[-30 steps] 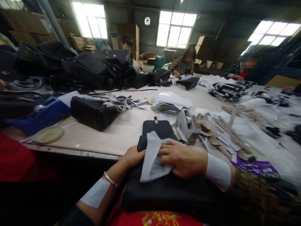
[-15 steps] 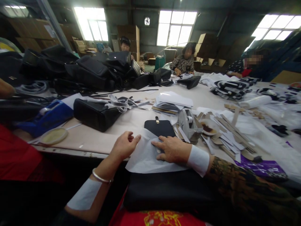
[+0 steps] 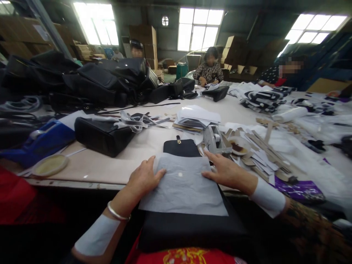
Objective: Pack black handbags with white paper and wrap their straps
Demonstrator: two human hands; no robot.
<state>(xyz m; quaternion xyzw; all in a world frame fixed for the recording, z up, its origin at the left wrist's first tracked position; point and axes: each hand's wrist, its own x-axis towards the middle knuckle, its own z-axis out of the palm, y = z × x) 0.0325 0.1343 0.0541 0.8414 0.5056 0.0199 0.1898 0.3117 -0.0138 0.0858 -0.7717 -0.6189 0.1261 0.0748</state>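
A black handbag (image 3: 189,229) lies lengthwise in front of me, its near end toward my lap. The raised flap (image 3: 182,147), with a small gold clasp (image 3: 178,140), points away on the table. Over the bag's middle is a sheet of thin white paper (image 3: 187,194), with a pale round spot showing near its far part. At the paper's left edge is my left hand (image 3: 144,177), open, thumb resting on the sheet. My right hand (image 3: 229,171) is open at the other edge, thumb touching the paper and index finger stretched apart. The remaining fingertips are partly hidden.
A white tape dispenser (image 3: 216,139) stands right of the flap, near cardboard strips (image 3: 261,154). Stacked paper (image 3: 196,117) lies beyond. To the left are a black bag (image 3: 101,137) and a blue tape dispenser (image 3: 41,141). Co-workers sit across the table.
My right hand has moved right, off the paper's middle to its edge. The sheet now lies straighter across the bag. My left hand has come onto its left edge.
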